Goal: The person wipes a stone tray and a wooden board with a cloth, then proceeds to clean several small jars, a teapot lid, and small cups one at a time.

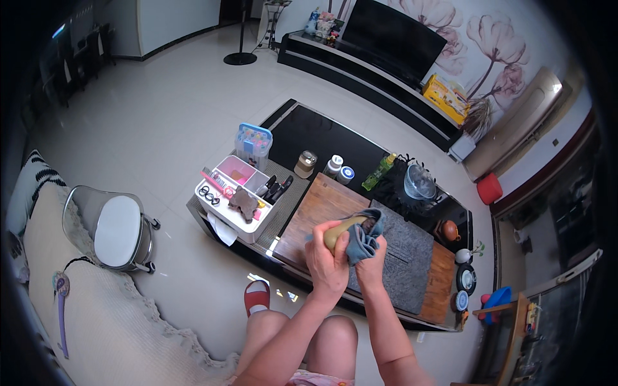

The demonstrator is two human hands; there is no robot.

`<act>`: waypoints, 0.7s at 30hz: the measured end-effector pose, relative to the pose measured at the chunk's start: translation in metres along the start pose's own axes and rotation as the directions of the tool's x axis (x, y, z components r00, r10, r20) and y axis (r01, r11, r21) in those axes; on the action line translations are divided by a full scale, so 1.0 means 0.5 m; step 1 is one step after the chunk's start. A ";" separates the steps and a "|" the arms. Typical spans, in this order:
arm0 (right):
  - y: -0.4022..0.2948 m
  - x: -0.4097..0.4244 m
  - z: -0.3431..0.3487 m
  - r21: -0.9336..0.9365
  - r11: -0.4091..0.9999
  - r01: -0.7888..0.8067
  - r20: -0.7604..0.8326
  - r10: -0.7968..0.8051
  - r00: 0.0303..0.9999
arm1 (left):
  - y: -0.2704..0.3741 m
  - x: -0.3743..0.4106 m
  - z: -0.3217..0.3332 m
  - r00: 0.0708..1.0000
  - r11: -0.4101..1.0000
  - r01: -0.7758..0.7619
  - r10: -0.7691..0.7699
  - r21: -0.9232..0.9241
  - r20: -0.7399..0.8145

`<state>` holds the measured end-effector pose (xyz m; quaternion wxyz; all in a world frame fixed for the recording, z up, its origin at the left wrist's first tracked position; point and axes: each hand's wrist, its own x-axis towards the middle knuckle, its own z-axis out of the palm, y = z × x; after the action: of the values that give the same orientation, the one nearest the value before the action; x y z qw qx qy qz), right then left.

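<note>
My left hand [327,263] grips a rounded olive-yellow object [340,233], possibly a small teapot or gourd; its exact kind is hard to tell. A dark brown part shows at its upper right end. My right hand [372,258] holds a bunched blue-grey cloth [362,243] against that end, its folds covering part of the object and hiding some fingertips. Both hands are close together in the air, above a wooden board [321,202] and a dark grey mat [403,255] on the coffee table.
A white organizer [246,231] with combs and hair ties stands at the table's left, beside a clear lidded box [253,144]. Behind the board are a brown-lidded jar [305,164], white-lidded bottles [333,166], a green spray bottle [379,172] and a glass bowl [419,182]. A wheeled chair [117,230] stands left.
</note>
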<state>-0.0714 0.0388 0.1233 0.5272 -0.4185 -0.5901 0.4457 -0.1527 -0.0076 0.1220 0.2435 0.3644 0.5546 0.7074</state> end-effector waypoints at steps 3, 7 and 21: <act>-0.020 0.011 0.001 0.080 0.997 -0.010 -0.011 0.011 1.000 | -0.002 -0.005 0.003 0.998 1.000 -0.018 0.018 0.006 0.057; -0.034 0.011 -0.016 -0.029 0.999 -0.031 0.062 0.033 0.997 | -0.023 -0.005 0.009 0.992 0.961 0.106 -0.083 -0.257 0.098; 0.007 0.044 -0.081 0.089 0.992 0.084 0.285 -0.106 0.952 | -0.022 0.006 -0.008 0.669 0.338 0.737 -0.481 -0.585 0.566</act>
<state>-0.0328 0.0645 0.1276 0.4715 -0.2995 -0.6632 0.4982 -0.1585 -0.0047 0.1119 0.7037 0.0824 0.2415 0.6631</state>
